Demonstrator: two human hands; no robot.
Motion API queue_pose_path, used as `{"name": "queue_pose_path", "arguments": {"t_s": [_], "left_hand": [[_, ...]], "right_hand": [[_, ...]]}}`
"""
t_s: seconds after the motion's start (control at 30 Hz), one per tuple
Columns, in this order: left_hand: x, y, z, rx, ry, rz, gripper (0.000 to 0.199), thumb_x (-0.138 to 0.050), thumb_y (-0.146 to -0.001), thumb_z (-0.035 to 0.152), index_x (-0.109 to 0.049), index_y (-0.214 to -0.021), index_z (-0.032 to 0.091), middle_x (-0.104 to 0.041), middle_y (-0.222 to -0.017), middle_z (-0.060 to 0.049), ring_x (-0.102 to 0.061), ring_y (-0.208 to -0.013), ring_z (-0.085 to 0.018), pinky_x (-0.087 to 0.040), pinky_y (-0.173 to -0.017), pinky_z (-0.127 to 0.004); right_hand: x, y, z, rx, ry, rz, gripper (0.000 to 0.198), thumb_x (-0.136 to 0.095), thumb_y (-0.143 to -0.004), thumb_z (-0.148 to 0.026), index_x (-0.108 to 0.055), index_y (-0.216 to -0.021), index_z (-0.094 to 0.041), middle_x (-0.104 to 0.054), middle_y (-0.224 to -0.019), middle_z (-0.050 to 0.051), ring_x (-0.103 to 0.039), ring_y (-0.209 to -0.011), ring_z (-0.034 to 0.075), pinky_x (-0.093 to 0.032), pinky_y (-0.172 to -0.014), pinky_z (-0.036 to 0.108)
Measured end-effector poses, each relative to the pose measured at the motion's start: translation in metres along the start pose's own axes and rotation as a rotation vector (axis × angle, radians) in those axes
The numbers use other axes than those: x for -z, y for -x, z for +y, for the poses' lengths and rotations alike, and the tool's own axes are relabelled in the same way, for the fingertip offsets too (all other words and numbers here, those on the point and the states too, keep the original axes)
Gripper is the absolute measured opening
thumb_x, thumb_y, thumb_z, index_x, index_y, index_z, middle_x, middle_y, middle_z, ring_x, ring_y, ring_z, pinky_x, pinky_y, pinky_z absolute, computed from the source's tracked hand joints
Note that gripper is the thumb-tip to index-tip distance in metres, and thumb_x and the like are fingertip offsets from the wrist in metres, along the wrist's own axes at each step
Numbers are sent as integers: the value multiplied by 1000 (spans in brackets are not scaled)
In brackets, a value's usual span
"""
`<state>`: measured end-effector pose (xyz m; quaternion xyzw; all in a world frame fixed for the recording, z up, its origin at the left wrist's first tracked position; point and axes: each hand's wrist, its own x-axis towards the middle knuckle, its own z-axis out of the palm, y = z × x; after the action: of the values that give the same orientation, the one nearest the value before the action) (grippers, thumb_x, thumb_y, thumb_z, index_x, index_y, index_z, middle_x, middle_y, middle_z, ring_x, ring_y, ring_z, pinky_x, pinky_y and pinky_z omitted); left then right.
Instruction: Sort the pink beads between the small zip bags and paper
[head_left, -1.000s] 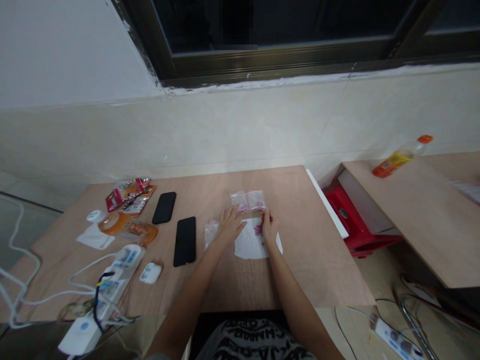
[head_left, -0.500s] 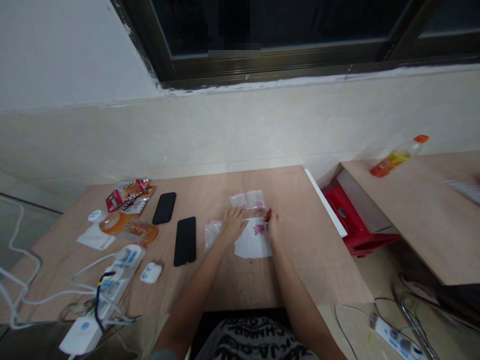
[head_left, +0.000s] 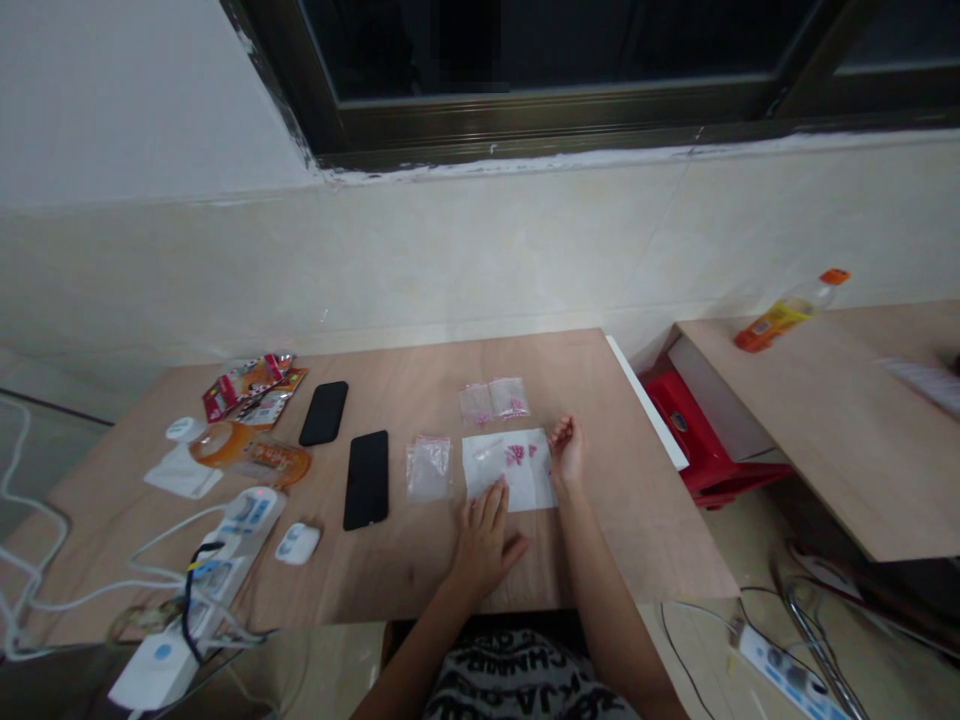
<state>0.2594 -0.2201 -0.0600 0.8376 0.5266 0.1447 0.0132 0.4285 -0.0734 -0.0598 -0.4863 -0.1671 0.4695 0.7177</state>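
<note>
A creased sheet of white paper [head_left: 487,455] lies on the table with small pinkish-red pieces [head_left: 514,455] gathered near its middle. My left hand [head_left: 487,540] rests flat, fingers stretched, its fingertips on the paper's lower left edge. At the paper's right edge is my right hand [head_left: 568,450], its fingers curled inward; whatever they may hold is hidden. Beyond the paper lie two small clear bags [head_left: 510,398] with some pinkish-red pieces inside. Left of the paper is a stack of clear plastic bags [head_left: 430,468].
Two black phones [head_left: 367,480], an earbud case [head_left: 298,543], an orange drink bottle [head_left: 251,455], snack packets [head_left: 247,385] and a power strip [head_left: 225,560] with cables occupy the left side. A red stool [head_left: 697,450] stands between this table and another one [head_left: 832,430] bearing a bottle [head_left: 784,315].
My left hand has drawn back toward me from the paper's upper left to its lower edge, uncovering the bags. My right hand has shifted slightly right, off the paper's pieces.
</note>
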Motion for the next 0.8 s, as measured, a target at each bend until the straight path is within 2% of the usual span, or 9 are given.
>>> {"name": "queue_pose_path", "arguments": {"t_s": [0.1,0.33,0.47,0.6,0.7,0.8], "left_hand": [[-2,1,1,-1,-28,11,66,-39,-94,52,-33,-146,12,-46,-145,-16,-43,-131,-27,-34,-103,-43],[-2,-22,-14,38,30,87,59,-39,-96,43,-30,-147,16,-49,-142,-15,-48,-127,-26,-35,-103,-43],[3,-42,-27,215,149,237,59,-38,-96,40,-25,-149,17,-48,-142,-16,-46,-128,-27,-35,-103,-46],[17,-40,-36,391,257,395,57,-37,-97,36,-25,-149,17,-42,-146,-18,-40,-134,-28,-33,-106,-49],[22,-17,-37,380,308,327,57,-40,-96,36,-26,-148,19,-41,-146,-17,-39,-135,-28,-34,-107,-50],[18,8,-33,372,341,186,56,-41,-95,35,-29,-147,19,-42,-146,-16,-39,-136,-28,-35,-108,-51]], "right_hand": [[-9,0,6,61,22,57,33,-54,-81,-52,-51,-72,-20,-46,-54,-8,-40,-44,8,-32,-44,21],[-18,4,17,277,411,-72,49,-38,-90,-60,-48,-63,-20,-40,-52,-7,-38,-48,10,-32,-49,24],[-18,4,11,403,606,-67,48,-37,-93,-56,-51,-66,-19,-45,-56,-4,-43,-55,12,-33,-55,25],[-19,1,2,434,617,1,48,-36,-93,-56,-51,-66,-18,-45,-56,-4,-43,-56,12,-33,-56,25],[-17,-2,-5,390,548,32,48,-37,-92,-56,-48,-64,-19,-41,-54,-5,-39,-53,12,-32,-54,25],[-10,2,-14,312,500,-85,47,-43,-90,-56,-49,-62,-19,-41,-53,-6,-38,-51,11,-30,-51,24]]}}
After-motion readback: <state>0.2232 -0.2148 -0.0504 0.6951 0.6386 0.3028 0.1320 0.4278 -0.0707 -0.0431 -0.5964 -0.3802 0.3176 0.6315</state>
